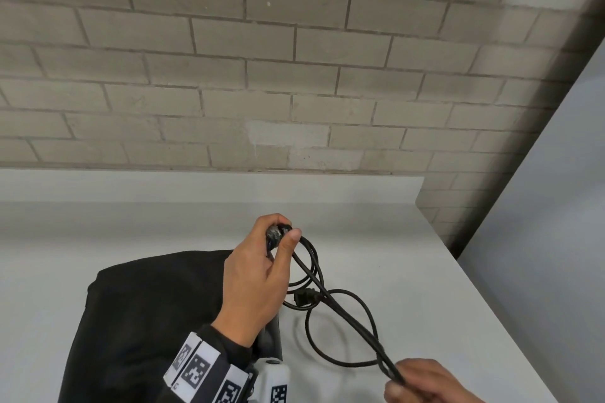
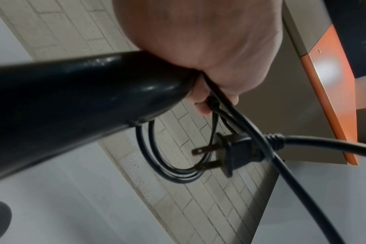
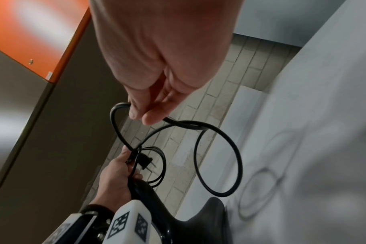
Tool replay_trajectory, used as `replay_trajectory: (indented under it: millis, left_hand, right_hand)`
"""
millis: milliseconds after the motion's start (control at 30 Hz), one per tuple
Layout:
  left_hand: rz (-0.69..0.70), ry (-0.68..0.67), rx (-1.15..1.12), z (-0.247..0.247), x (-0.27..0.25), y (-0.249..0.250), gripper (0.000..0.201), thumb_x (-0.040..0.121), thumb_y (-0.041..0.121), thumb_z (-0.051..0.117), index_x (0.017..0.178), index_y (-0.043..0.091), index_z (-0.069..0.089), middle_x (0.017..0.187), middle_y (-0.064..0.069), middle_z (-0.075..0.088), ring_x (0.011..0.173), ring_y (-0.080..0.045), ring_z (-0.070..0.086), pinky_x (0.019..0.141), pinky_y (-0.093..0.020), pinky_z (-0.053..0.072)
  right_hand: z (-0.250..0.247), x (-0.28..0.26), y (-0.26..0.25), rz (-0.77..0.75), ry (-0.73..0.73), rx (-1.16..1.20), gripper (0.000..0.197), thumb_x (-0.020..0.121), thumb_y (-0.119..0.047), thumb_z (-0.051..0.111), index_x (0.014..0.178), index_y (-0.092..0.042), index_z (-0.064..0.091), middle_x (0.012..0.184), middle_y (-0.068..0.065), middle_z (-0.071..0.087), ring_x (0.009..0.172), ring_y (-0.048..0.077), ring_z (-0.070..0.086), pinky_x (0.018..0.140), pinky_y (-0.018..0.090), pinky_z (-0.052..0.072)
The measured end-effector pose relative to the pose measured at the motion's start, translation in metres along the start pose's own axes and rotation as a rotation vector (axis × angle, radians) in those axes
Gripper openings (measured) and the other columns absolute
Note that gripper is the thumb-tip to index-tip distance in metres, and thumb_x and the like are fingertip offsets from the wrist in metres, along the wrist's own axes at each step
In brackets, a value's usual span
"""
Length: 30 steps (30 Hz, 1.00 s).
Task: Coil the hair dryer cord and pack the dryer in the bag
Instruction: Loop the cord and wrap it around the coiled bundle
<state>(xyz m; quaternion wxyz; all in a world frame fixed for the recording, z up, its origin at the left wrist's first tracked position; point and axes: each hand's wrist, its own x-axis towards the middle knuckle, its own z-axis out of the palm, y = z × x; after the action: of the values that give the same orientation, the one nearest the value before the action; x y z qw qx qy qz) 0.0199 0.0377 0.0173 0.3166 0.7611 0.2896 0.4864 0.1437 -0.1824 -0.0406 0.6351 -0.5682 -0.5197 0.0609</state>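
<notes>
My left hand grips the black hair dryer by its handle, thumb clamping several loops of the black cord against the handle's end. The dryer is mostly hidden behind the hand in the head view. The two-prong plug dangles beside the loops. A larger loop of cord hangs over the table, and my right hand pinches the cord at the lower right. The black bag lies flat on the white table, under and left of my left hand.
The white table runs to a brick wall at the back, with its right edge next to a grey panel. An orange and tan cabinet shows in the wrist views.
</notes>
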Motion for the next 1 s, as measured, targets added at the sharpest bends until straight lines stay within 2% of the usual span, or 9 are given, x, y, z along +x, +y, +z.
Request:
replay_trajectory:
  millis: [167, 467, 567, 633, 767, 833, 900, 967, 1000]
  left_hand:
    - [0.011, -0.010, 0.020, 0.002, -0.001, 0.003, 0.030, 0.091, 0.062, 0.045, 0.102, 0.036, 0.055, 0.065, -0.001, 0.062, 0.054, -0.022, 0.055, 0.058, -0.036, 0.051]
    - [-0.007, -0.006, -0.018, -0.001, 0.001, 0.000, 0.031, 0.090, 0.061, 0.047, 0.102, 0.034, 0.057, 0.065, -0.004, 0.063, 0.044, -0.017, 0.046, 0.051, -0.032, 0.044]
    - [-0.025, 0.023, -0.024, -0.007, 0.002, -0.003, 0.032, 0.089, 0.063, 0.047, 0.101, 0.034, 0.057, 0.066, -0.006, 0.064, 0.046, -0.019, 0.048, 0.053, -0.034, 0.046]
    - [-0.037, 0.044, -0.036, -0.010, 0.003, -0.004, 0.031, 0.089, 0.062, 0.048, 0.099, 0.035, 0.057, 0.067, -0.004, 0.063, 0.050, -0.022, 0.051, 0.057, -0.038, 0.048]
    - [-0.043, 0.060, -0.045, -0.015, 0.003, -0.008, 0.030, 0.089, 0.061, 0.048, 0.100, 0.035, 0.058, 0.067, -0.001, 0.062, 0.051, -0.023, 0.050, 0.056, -0.039, 0.048]
    - [-0.041, 0.063, -0.048, -0.017, 0.003, -0.009, 0.029, 0.090, 0.060, 0.048, 0.101, 0.034, 0.058, 0.067, -0.001, 0.062, 0.051, -0.023, 0.051, 0.055, -0.040, 0.049]
    - [-0.041, 0.065, -0.052, -0.018, 0.004, -0.010, 0.029, 0.090, 0.060, 0.048, 0.101, 0.035, 0.058, 0.067, -0.001, 0.062, 0.051, -0.023, 0.051, 0.056, -0.041, 0.048]
    - [-0.049, 0.067, -0.063, -0.018, 0.004, -0.010, 0.029, 0.090, 0.060, 0.048, 0.100, 0.035, 0.058, 0.067, -0.003, 0.062, 0.053, -0.024, 0.052, 0.057, -0.044, 0.049]
    - [-0.051, 0.068, -0.068, -0.018, 0.003, -0.010, 0.029, 0.090, 0.060, 0.048, 0.100, 0.034, 0.058, 0.067, -0.004, 0.062, 0.055, -0.025, 0.054, 0.059, -0.045, 0.050]
  right_hand:
    - [0.021, 0.004, -0.006, -0.044, 0.129, -0.016, 0.049, 0.049, 0.025, 0.081, 0.072, -0.018, 0.079, 0.075, -0.001, 0.072, 0.044, 0.023, 0.066, 0.044, 0.026, 0.055]
    - [0.026, 0.033, -0.022, -0.168, 0.138, 0.047, 0.038, 0.051, 0.013, 0.076, 0.071, -0.019, 0.080, 0.075, -0.003, 0.073, 0.049, 0.021, 0.067, 0.044, 0.026, 0.055]
    - [-0.004, 0.028, -0.012, -0.183, 0.013, 0.001, 0.045, 0.054, 0.018, 0.073, 0.081, -0.017, 0.079, 0.085, -0.001, 0.073, 0.058, 0.022, 0.071, 0.047, 0.030, 0.057]
    - [-0.027, 0.022, -0.004, -0.149, -0.122, -0.108, 0.046, 0.062, 0.014, 0.075, 0.091, -0.021, 0.078, 0.097, -0.004, 0.072, 0.075, 0.020, 0.074, 0.062, 0.031, 0.061]
    - [-0.049, 0.022, 0.010, 0.008, -0.246, -0.300, 0.031, 0.086, -0.025, 0.057, 0.099, -0.049, 0.071, 0.109, -0.034, 0.064, 0.096, -0.006, 0.066, 0.081, 0.004, 0.049]
    - [-0.055, 0.018, 0.020, 0.068, -0.437, -0.250, 0.038, 0.095, -0.014, 0.055, 0.105, -0.047, 0.069, 0.122, -0.030, 0.059, 0.106, -0.002, 0.063, 0.086, 0.006, 0.046]
    - [-0.050, 0.011, 0.035, -0.018, -0.471, -0.460, 0.031, 0.097, -0.017, 0.055, 0.102, -0.045, 0.068, 0.127, -0.027, 0.056, 0.105, -0.002, 0.062, 0.084, 0.008, 0.047]
    - [-0.044, 0.015, 0.042, -0.089, -0.507, -0.635, 0.026, 0.102, -0.031, 0.038, 0.100, -0.045, 0.060, 0.126, -0.030, 0.052, 0.098, -0.009, 0.057, 0.085, 0.005, 0.044]
    - [-0.037, 0.020, 0.040, -0.101, -0.490, -0.660, 0.030, 0.097, -0.024, 0.035, 0.097, -0.043, 0.058, 0.119, -0.027, 0.054, 0.094, -0.008, 0.056, 0.084, 0.005, 0.044]
